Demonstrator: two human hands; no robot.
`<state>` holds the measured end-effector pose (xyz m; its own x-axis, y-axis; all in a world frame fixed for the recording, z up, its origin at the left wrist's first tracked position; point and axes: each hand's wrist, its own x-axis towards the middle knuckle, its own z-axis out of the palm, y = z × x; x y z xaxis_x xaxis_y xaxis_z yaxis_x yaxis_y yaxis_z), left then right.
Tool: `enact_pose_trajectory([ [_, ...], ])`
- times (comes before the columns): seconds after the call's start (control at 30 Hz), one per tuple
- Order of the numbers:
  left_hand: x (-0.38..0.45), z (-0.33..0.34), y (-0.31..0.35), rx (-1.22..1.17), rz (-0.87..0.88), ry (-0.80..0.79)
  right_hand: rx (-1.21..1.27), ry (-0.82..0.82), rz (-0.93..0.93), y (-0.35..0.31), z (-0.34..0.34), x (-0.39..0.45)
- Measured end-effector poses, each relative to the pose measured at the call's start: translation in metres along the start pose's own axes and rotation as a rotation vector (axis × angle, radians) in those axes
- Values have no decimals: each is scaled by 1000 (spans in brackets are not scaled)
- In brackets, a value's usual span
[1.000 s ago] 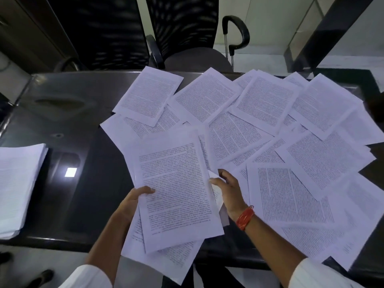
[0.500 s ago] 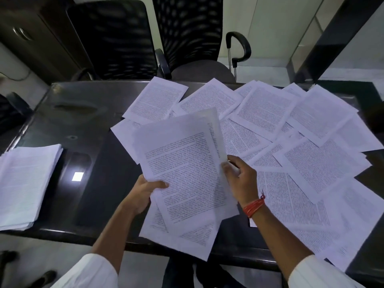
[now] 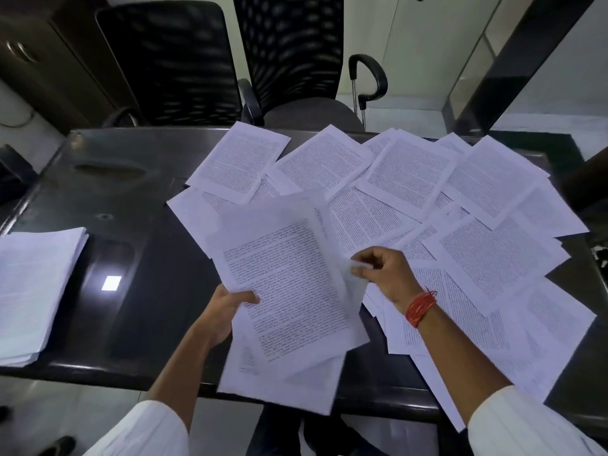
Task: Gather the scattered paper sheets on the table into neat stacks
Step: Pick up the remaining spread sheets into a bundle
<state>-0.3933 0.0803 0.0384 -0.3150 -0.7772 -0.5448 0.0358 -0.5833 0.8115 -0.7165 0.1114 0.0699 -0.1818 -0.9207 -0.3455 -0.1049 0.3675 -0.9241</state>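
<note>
Head view: left hand [image 3: 223, 311] clamps loose bundle of white printed sheets [image 3: 289, 297] above glossy black table [image 3: 138, 192]; right hand [image 3: 385, 274] pinches bundle's edge, likely squaring it. Scattered sheets [image 3: 477, 245] remain.

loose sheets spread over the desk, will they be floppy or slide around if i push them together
Probably floppy: the held sheets bend in the left hand. The scattered sheets would likely slide on the glossy table. They overlap, so pushing one may drag others.

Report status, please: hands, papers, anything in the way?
Left hand grips a bunch of sheets. Right hand pinches its right edge. Many loose sheets scattered right; stack left. Nothing blocking.
</note>
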Motion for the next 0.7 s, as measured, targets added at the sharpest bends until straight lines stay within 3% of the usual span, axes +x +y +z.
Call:
enact_pose_trajectory([
  [0.07,1,-6,-6,-22,-22,16,281,83,63,-7,-7,6],
  [0.13,2,-13,-13,-22,-56,20,395,149,62,-16,-18,14],
  [0.4,10,-28,-35,99,-206,120,187,585,-250,-72,-73,61],
  [0.53,15,-31,-40,240,-248,136,99,412,-263,-93,-66,80],
  [0.7,21,-36,-34,197,-216,110,-19,254,-222,-96,-8,90],
])
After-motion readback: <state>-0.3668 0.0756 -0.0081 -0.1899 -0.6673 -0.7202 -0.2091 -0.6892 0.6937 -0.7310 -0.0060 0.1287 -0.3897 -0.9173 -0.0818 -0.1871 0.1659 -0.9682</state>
